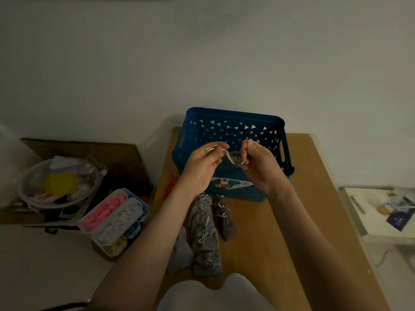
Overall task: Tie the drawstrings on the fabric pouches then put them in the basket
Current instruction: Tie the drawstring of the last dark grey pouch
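Lap in white cloth at 6 o'clock. Just beyond it, pouch pile, grey, on table, at 6 o'clock of blue basket. Both hands are up in front of the basket. Left hand fingers pinch the silver drawstring; right hand fingers clamp the neck of a grey pouch. Can't tell what's in the basket. At 9 o'clock: compartment box with pink, white, blue and yellow bits; clear bowl holding a yellow piece and mixed clutter.
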